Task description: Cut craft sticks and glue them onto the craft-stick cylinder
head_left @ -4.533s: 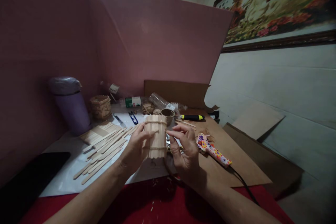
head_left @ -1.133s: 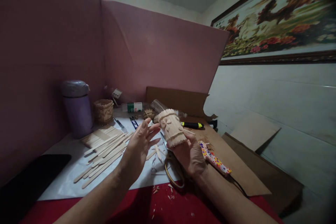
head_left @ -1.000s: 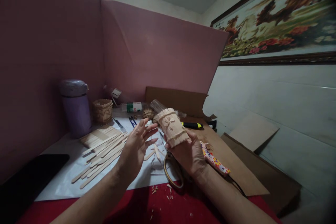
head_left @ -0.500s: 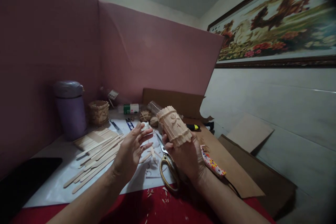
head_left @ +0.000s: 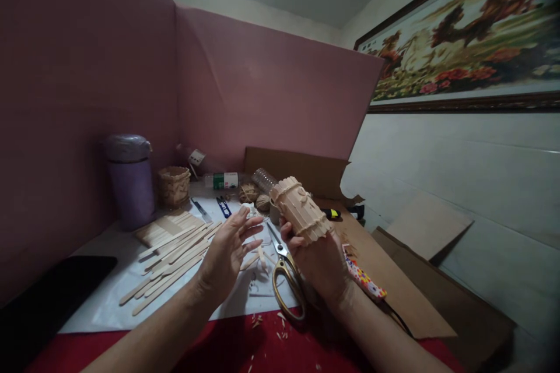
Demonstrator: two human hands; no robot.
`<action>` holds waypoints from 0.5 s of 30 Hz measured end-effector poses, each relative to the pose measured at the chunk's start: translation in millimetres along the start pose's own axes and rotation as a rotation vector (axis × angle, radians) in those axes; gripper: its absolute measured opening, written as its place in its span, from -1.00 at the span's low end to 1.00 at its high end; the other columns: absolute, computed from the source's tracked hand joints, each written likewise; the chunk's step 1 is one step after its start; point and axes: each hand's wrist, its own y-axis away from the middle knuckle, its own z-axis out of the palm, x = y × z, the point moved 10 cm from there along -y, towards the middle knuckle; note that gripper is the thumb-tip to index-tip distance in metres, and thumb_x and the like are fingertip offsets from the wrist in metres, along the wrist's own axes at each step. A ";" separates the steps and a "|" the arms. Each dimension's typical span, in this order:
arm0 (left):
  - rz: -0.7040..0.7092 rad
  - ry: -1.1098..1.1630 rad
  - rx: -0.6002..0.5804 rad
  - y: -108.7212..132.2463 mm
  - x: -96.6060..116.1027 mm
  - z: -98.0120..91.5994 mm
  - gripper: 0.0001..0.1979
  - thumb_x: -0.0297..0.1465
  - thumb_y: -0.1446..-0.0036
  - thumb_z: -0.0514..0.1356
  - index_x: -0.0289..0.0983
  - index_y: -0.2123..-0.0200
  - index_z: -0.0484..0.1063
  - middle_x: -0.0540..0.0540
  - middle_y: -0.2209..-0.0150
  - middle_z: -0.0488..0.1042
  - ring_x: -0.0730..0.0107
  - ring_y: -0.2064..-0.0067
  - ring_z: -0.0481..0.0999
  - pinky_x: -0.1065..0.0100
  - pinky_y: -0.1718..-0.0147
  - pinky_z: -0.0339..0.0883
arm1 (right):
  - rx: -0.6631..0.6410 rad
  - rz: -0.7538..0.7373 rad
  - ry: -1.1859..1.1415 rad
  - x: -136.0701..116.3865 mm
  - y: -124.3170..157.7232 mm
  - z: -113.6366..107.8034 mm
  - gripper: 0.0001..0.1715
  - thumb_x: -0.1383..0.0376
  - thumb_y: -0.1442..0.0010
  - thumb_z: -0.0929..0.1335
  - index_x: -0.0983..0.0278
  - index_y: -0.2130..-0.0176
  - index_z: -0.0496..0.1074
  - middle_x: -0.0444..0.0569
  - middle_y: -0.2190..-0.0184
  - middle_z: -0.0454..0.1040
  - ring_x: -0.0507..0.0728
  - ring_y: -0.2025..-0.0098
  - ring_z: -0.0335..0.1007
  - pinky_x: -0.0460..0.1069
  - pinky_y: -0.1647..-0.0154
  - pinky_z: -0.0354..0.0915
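My right hand (head_left: 321, 265) is wrapped round a pale wooden-stick cup (head_left: 301, 210), tilted in the air, with twine bands near both ends and small wooden petal shapes on its side. My left hand (head_left: 231, 250) hovers to the left of the cup, fingers apart and holding nothing. Beneath and between the hands lie gold-handled scissors (head_left: 284, 280) and cut stick pieces (head_left: 261, 256) on white paper. Craft sticks (head_left: 175, 268) are spread left of my left hand. A flower-patterned tool, perhaps a glue gun (head_left: 365, 280), lies beside my right wrist, partly hidden by it.
Along the back stand a purple tumbler (head_left: 131, 186) and a small woven-look pot (head_left: 174, 186), with plastic bottles (head_left: 225, 180) and twine balls (head_left: 249, 192). A utility knife (head_left: 224, 207) lies nearer. Cardboard (head_left: 385, 280) covers the right side; a dark flat object (head_left: 56, 285) lies left.
My right hand has turned the cup slightly, so its petal decoration faces more upward and away. The whole view has shifted a little; my left hand stays open.
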 end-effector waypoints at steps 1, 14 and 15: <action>-0.004 -0.002 0.004 0.5 -0.3 0.1 -0.56 -0.10 -0.05 0.26 -0.24 0.08 0.36 -0.23 0.07 0.47 0.07 -0.05 0.39 0.13 0.03 0.21 | 0.002 0.001 -0.003 -0.2 0.3 0.5 -0.52 0.04 -0.19 0.26 0.21 -0.02 0.41 0.07 0.01 0.46 0.14 0.10 0.37 -0.05 0.34 0.36; 0.004 0.001 0.015 0.6 -0.6 0.0 -0.54 -0.11 0.07 0.33 -0.23 0.15 0.39 -0.21 0.14 0.50 0.06 0.00 0.42 0.14 0.08 0.24 | -0.046 -0.016 0.131 -4.2 1.3 3.0 -0.53 0.06 -0.17 0.26 0.19 -0.01 0.39 0.07 0.08 0.46 0.12 0.18 0.36 -0.08 0.45 0.33; 0.002 0.003 0.010 0.5 -1.4 0.1 -0.54 -0.11 0.06 0.33 -0.23 0.15 0.39 -0.21 0.13 0.50 0.06 0.00 0.42 0.14 0.07 0.24 | -0.049 -0.019 0.151 -4.9 1.6 3.6 -0.53 0.05 -0.18 0.25 0.19 -0.01 0.39 0.07 0.08 0.47 0.12 0.18 0.36 -0.08 0.45 0.33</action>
